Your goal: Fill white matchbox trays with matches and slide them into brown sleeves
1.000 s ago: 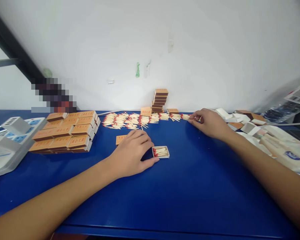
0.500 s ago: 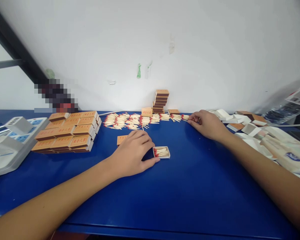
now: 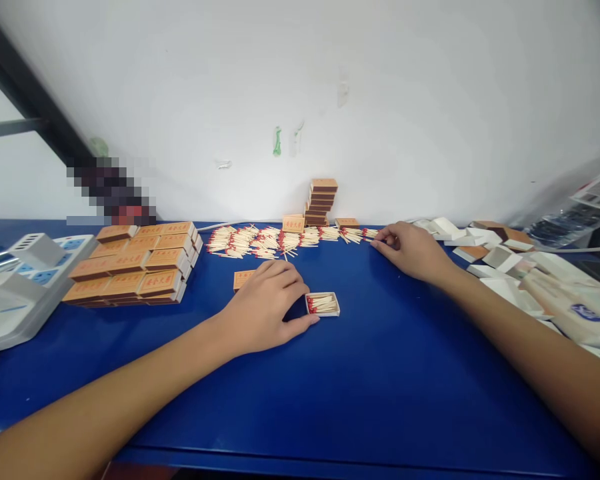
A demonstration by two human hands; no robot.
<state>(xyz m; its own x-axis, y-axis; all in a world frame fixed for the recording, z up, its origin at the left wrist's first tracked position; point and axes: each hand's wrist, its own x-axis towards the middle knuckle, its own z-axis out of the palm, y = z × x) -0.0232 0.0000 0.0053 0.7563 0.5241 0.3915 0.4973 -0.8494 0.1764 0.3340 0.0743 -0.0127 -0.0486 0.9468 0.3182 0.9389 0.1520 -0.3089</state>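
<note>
My left hand [image 3: 266, 305] rests on the blue table, its thumb and forefinger curved around the left end of a white matchbox tray [image 3: 323, 304]. Matches with red heads partly fill the tray. Behind this hand lies an orange matchbox [image 3: 242, 279], partly covered by it. Farther back, my right hand [image 3: 409, 250] is closed in a pinch at the right end of a long row of loose matches [image 3: 267, 241]. The sticks run in under its fingertips, which hide exactly how many it grips.
Stacked matchboxes [image 3: 130, 261] stand at left beside a white power strip [image 3: 55, 267]. A leaning tower of matchboxes [image 3: 322, 200] rises by the wall. On the right are white trays and sleeves [image 3: 475, 237], a tissue pack [image 3: 570, 303] and a clear plastic bag [image 3: 570, 213].
My right hand has shifted very slightly left at the end of the match row. My left hand and the tray stay in place.
</note>
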